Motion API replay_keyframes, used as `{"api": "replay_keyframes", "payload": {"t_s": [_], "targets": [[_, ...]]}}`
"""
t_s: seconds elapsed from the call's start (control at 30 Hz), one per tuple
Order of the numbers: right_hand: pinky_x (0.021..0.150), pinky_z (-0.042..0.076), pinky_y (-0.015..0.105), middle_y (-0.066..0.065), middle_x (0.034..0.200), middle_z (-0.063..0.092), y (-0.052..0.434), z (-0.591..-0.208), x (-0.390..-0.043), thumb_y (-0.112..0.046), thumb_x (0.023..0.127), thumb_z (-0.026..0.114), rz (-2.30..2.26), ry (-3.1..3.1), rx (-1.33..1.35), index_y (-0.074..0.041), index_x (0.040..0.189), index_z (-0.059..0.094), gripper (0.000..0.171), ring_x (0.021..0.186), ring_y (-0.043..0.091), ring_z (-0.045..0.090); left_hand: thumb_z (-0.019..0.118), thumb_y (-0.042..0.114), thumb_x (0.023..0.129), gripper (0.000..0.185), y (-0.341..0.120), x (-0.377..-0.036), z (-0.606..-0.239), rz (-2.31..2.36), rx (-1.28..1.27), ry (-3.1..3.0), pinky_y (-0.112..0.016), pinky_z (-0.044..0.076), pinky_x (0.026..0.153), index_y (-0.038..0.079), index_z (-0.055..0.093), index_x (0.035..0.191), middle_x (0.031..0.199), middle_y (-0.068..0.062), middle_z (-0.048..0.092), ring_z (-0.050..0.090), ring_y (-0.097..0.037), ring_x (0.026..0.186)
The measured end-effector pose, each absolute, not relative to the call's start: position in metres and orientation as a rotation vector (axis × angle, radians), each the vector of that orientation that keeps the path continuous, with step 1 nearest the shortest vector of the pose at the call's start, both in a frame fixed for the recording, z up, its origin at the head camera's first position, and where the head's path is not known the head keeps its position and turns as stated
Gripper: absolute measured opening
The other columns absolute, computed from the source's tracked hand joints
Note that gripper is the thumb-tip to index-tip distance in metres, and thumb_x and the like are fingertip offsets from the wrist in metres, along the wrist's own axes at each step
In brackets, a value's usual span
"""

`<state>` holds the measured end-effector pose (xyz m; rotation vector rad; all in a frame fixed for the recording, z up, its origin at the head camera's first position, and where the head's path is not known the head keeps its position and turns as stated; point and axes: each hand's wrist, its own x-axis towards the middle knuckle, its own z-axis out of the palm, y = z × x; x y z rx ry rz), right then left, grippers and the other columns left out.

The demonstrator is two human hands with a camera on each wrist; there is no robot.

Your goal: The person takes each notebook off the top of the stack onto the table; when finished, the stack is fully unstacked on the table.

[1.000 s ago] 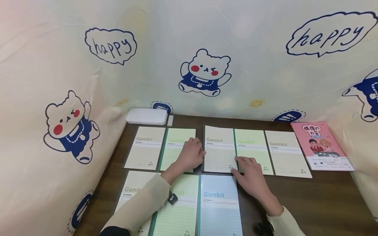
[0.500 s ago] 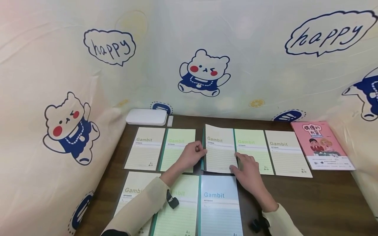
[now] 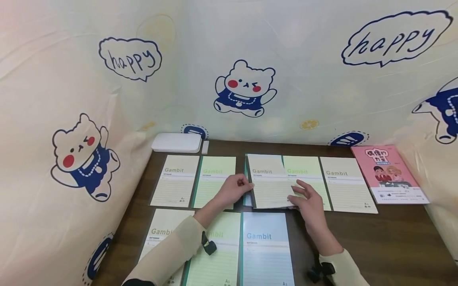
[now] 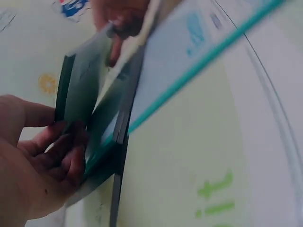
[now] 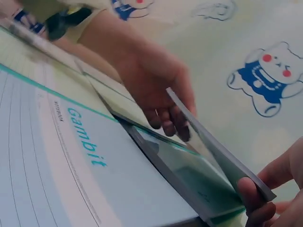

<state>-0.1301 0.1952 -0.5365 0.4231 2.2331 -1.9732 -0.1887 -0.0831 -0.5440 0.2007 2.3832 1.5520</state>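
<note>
Left hand (image 3: pixel 233 190) fingers pinched, right hand (image 3: pixel 308 200) fingers curled.

Soft, even light fills the head view, bright on the printed cloth backdrop (image 3: pixel 250 47), which washes pale pink toward the upper left corner. The dark bench (image 3: pixel 386 238) shows only faint shadows beside the notebooks, with no hard glare. Straight lines bow slightly near the frame edges. Both wrist views are far dimmer and murky. In the left wrist view the left hand (image 4: pixel 33 170) is dark and smeared, the notebook edges streaked by motion blur. The right wrist view is a little sharper: the blue notebook cover (image 5: pixel 80 156) reads clearly, while the right hand (image 5: pixel 270 198) blurs at the corner.
</note>
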Motion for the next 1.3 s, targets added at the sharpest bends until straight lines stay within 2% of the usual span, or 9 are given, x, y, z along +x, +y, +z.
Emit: {"api": "replay_keyframes", "payload": {"t_s": [0.07,0.23,0.33,0.47,0.57,0.7,0.87,1.07,1.3], "targets": [[0.075,0.062,0.026,0.023,0.157,0.059,0.201,-0.537,-0.127,-0.002,0.101,0.073,-1.989,2.201,0.471,-0.009,0.166,0.046,0.070,0.089,0.007,0.073,0.073,0.028,0.108,0.020,-0.080,-0.186,-0.544,1.303,0.382,2.612,-0.035,0.052,0.081,0.017,0.071,0.091,0.095,0.002,0.073,0.062,-0.016,0.088],[0.071,0.055,0.022,0.020,0.157,0.060,0.221,-0.542,-0.109,-0.003,0.099,0.076,-1.828,2.394,0.467,-0.009,0.165,0.049,0.072,0.075,0.004,0.069,0.071,0.023,0.107,0.013,-0.078,-0.183,-0.548,0.825,0.682,2.907,-0.041,0.051,0.109,0.015,0.079,0.112,0.124,-0.001,0.074,0.061,-0.021,0.122],[0.068,0.051,0.022,0.023,0.153,0.061,0.240,-0.544,-0.091,-0.003,0.098,0.076,-1.720,2.487,0.449,-0.004,0.162,0.050,0.069,0.068,0.004,0.066,0.074,0.024,0.106,0.027,-0.081,-0.184,-0.551,0.637,0.665,3.024,-0.046,0.047,0.114,0.010,0.077,0.129,0.135,-0.005,0.069,0.057,-0.026,0.130],[0.064,0.048,0.025,0.024,0.141,0.064,0.270,-0.543,-0.063,-0.008,0.098,0.078,-1.490,2.578,0.442,-0.002,0.159,0.053,0.066,0.065,0.007,0.062,0.078,0.037,0.104,0.049,-0.086,-0.187,-0.554,0.451,0.569,3.107,-0.051,0.043,0.113,0.008,0.071,0.144,0.141,-0.009,0.064,0.054,-0.029,0.133],[0.064,0.045,0.027,0.021,0.132,0.067,0.289,-0.541,-0.043,-0.013,0.097,0.081,-1.264,2.625,0.442,0.000,0.156,0.057,0.065,0.070,0.009,0.059,0.077,0.044,0.104,0.055,-0.088,-0.189,-0.555,0.410,0.526,3.105,-0.052,0.041,0.111,0.007,0.071,0.144,0.137,-0.011,0.065,0.052,-0.031,0.130],[0.067,0.042,0.028,0.016,0.123,0.068,0.309,-0.542,-0.022,-0.018,0.095,0.082,-1.054,2.621,0.451,0.003,0.154,0.057,0.067,0.078,0.012,0.055,0.074,0.051,0.104,0.053,-0.086,-0.190,-0.557,0.398,0.492,3.110,-0.052,0.040,0.106,0.006,0.076,0.133,0.125,-0.012,0.067,0.052,-0.032,0.119],[0.067,0.039,0.027,0.012,0.120,0.068,0.325,-0.546,0.002,-0.019,0.092,0.084,-0.914,2.639,0.393,0.004,0.155,0.054,0.074,0.072,0.009,0.052,0.074,0.055,0.103,0.049,-0.084,-0.192,-0.559,0.348,0.486,3.143,-0.050,0.040,0.099,0.007,0.076,0.115,0.103,-0.008,0.065,0.052,-0.030,0.106],[0.067,0.040,0.026,0.003,0.111,0.067,0.327,-0.551,0.019,-0.024,0.087,0.089,-0.817,2.631,0.354,0.002,0.154,0.055,0.080,0.070,0.004,0.055,0.079,0.047,0.101,0.042,-0.082,-0.193,-0.558,0.397,0.463,3.136,-0.046,0.041,0.091,0.006,0.072,0.109,0.093,-0.006,0.064,0.052,-0.027,0.094],[0.067,0.041,0.035,-0.002,0.087,0.063,0.317,-0.545,0.014,-0.050,0.096,0.083,-0.686,2.538,0.320,-0.002,0.154,0.060,0.079,0.074,0.016,0.056,0.081,0.034,0.102,0.032,-0.069,-0.188,-0.555,0.544,0.371,3.104,-0.043,0.042,0.083,0.005,0.070,0.107,0.085,-0.004,0.062,0.055,-0.023,0.081]]}}
